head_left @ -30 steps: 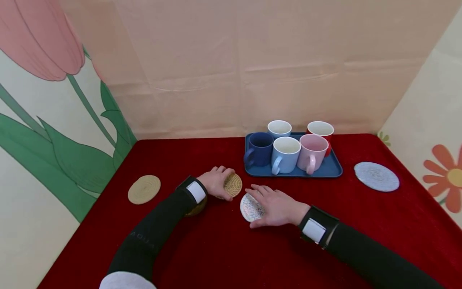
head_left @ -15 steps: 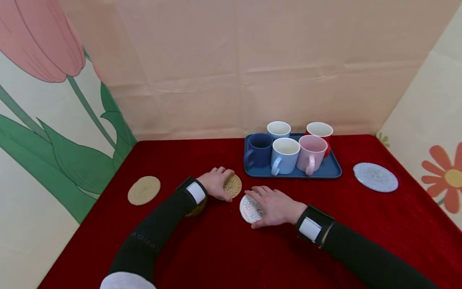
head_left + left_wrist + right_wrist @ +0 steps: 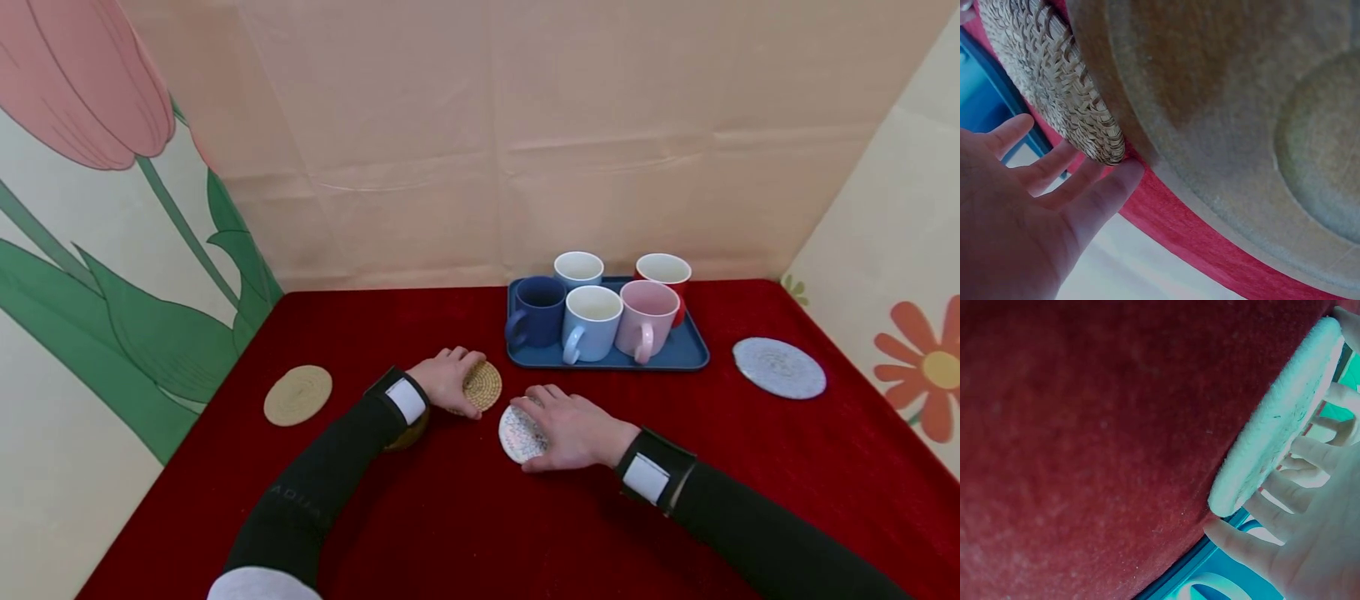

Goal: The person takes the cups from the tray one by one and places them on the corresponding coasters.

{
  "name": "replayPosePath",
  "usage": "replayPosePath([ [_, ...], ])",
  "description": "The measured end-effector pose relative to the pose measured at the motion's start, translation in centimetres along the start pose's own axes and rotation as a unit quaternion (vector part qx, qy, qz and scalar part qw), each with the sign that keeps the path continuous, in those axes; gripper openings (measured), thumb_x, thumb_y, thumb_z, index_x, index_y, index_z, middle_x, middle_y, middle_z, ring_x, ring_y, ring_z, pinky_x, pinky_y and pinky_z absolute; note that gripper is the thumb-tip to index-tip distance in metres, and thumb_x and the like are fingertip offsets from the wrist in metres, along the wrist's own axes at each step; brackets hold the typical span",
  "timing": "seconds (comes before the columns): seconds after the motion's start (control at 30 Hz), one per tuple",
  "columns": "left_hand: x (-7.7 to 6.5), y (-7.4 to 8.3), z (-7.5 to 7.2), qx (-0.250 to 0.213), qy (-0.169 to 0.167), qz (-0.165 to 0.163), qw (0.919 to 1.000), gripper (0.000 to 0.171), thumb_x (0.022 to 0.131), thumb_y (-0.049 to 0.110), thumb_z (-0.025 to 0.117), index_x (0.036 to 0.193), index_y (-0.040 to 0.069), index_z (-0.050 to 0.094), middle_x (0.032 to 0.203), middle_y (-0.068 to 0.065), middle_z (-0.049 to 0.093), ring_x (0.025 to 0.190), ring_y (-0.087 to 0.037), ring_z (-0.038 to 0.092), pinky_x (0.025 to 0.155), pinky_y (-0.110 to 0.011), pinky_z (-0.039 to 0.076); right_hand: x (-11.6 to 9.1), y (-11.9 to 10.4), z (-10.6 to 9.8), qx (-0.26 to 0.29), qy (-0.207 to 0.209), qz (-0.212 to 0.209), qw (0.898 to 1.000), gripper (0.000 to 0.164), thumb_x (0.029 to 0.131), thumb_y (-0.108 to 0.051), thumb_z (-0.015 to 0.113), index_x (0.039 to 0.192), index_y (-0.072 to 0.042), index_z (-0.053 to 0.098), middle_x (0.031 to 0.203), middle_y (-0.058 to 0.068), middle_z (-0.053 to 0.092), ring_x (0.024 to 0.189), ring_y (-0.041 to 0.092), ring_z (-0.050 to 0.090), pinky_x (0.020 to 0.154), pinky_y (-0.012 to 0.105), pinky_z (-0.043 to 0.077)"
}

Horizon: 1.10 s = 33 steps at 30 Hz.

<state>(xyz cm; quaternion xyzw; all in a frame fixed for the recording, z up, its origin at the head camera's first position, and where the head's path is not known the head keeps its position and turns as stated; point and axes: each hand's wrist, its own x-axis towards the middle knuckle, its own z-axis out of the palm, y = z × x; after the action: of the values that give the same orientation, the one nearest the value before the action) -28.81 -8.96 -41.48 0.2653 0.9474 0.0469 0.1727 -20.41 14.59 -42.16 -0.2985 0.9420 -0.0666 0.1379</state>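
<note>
My left hand holds a round woven straw coaster on the red cloth, its fingers round the edge. The left wrist view shows the fingertips right at the coaster's braided rim. To the right, my right hand spans a round white speckled coaster, thumb at the near side and fingers at the far side. In the right wrist view the fingers line the edge of this thick white coaster. A brown wooden disc with a round recess lies partly hidden beneath the left wrist.
A blue tray with several mugs stands behind the right hand, among them a dark blue mug and a pink mug. A beige round mat lies left, a pale blue-white mat right. Walls bound the table.
Both hands stay almost in place around their coasters. My right hand's wrist has shifted slightly left and down; the coasters, mugs and tray stay where they were.
</note>
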Motion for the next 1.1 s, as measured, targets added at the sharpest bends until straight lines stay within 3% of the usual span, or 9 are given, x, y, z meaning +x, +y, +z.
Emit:
replayPosePath([
  [0.2, -0.2, 0.1, -0.2, -0.002, 0.003, 0.005, 1.0000, 0.096, 0.074, 0.054, 0.079, 0.150, 0.022, 0.032, 0.144, -0.007, 0.044, 0.130, -0.026, 0.043, 0.102, -0.041, 0.044, -0.4, 0.3, -0.1, 0.006, 0.010, -0.010, 1.000, 0.092, 0.074, -0.063, 0.072, 0.148, -0.017, 0.041, 0.146, 0.011, 0.042, 0.128, 0.028, 0.040, 0.100, 0.050, 0.046],
  [1.1, -0.3, 0.0, -0.2, -0.020, -0.004, 0.010, 0.9997, 0.095, 0.075, 0.050, 0.080, 0.151, 0.022, 0.030, 0.145, -0.008, 0.042, 0.130, -0.027, 0.041, 0.101, -0.042, 0.045, -2.5, 3.6, -0.2, 0.020, 0.007, 0.045, 0.999, 0.099, 0.072, -0.066, 0.072, 0.149, -0.015, 0.038, 0.148, 0.014, 0.040, 0.129, 0.031, 0.040, 0.098, 0.054, 0.047],
])
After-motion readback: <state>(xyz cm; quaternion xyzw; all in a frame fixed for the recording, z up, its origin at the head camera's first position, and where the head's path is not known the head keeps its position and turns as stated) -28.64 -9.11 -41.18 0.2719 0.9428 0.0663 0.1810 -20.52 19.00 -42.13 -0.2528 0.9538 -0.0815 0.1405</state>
